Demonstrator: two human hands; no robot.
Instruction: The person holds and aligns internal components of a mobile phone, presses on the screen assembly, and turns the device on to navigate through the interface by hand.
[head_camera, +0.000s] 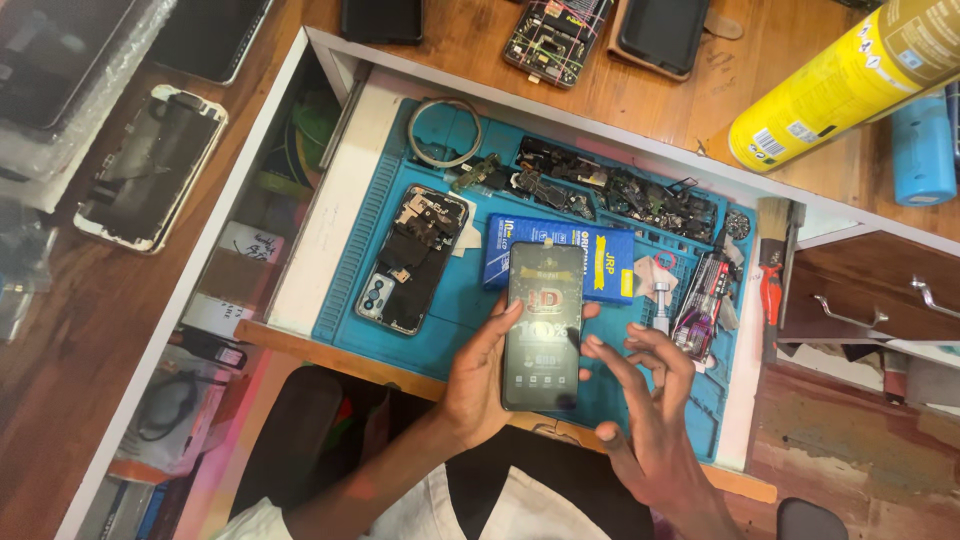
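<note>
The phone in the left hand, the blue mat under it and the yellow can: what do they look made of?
The phone, held in the left hand, has a glossy face that looks like glass, catching reflections. The blue mat looks like matte rubber or silicone, with moulded ridges and compartments. The yellow can is probably painted metal, judging by the smooth sheen along its side. The right hand hovers beside the phone.

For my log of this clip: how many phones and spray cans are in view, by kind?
Phone held in left hand, right hand at its screen: 1
Opened phones, insides showing: 2
Other phones or phone panels on the wooden top: 4
Spray cans: 2 (yellow, blue)
Total: 9
</note>
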